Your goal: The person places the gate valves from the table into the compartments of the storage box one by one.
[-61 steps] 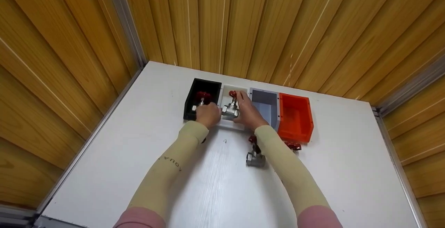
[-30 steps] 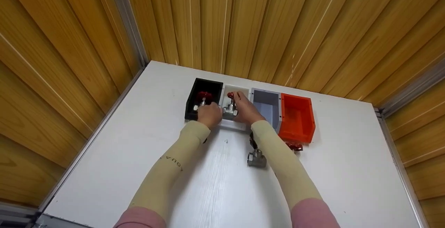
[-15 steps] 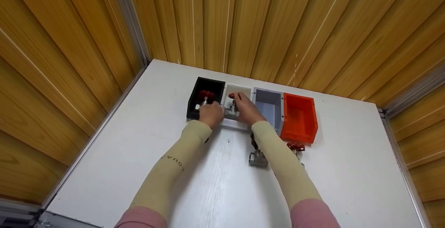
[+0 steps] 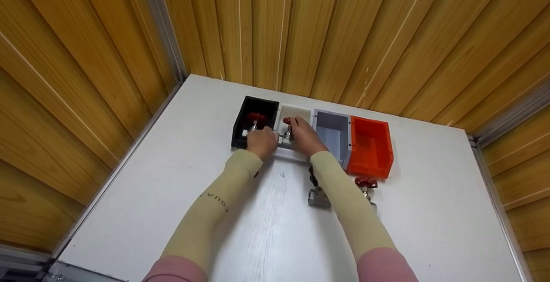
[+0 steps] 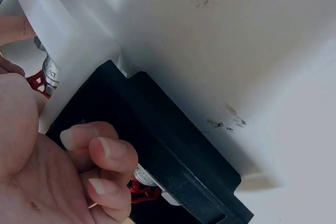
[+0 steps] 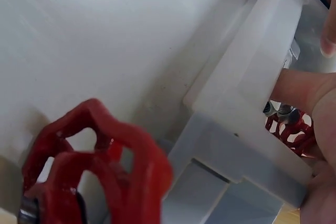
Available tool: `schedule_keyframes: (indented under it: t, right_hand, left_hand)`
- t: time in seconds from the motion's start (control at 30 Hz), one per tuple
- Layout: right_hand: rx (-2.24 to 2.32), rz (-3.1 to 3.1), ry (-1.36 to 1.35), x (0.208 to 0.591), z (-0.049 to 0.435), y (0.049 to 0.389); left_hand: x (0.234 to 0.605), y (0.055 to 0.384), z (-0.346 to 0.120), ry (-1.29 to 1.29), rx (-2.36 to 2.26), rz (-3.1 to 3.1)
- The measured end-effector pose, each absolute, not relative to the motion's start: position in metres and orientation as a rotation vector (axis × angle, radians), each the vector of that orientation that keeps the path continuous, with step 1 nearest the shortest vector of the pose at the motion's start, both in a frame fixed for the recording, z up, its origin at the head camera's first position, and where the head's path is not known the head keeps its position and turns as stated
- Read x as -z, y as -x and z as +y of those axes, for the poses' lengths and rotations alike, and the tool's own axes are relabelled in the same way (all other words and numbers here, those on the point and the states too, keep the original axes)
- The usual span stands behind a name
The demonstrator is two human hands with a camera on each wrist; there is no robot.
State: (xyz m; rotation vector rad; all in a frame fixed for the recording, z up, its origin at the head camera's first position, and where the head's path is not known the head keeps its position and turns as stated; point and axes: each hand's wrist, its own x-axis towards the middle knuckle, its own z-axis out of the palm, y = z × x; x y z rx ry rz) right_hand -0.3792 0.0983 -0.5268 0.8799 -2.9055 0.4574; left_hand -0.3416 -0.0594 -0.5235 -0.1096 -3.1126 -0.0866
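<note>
In the white bin [image 4: 296, 109] is a metal valve [image 4: 287, 136] with a red handwheel. My right hand [image 4: 306, 138] grips it, thumb along the body and fingers near the wheel. My left hand [image 4: 262, 141] is over the wall between the white bin and the black bin [image 4: 262, 100]. In the left wrist view its fingers [image 5: 113, 156] curl loosely with nothing between them. A second valve [image 5: 144, 187] with a red wheel lies in the black bin below that hand, partly hidden.
A grey bin [image 4: 331, 121] and an orange bin [image 4: 369, 144] continue the row to the right. Two more valves stand on the white table in front, one grey-bodied [image 4: 319, 199] partly under the right sleeve, one with a red handwheel [image 4: 366, 182]. Wood-look panels [image 4: 292, 28] rise behind.
The valve in my right hand has gone lower into the white bin, and my right hand has followed it down. My left hand stays at nearly the same place.
</note>
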Motion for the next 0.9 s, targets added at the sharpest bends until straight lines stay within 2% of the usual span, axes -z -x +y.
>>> schedule_keyframes:
  t: [0.9]
  right_hand:
    - [-0.218, -3.016, -0.769, 0.523, 0.087, 0.378]
  left_hand:
    - [0.523, 0.343, -0.060, 0.058, 0.143, -3.156]
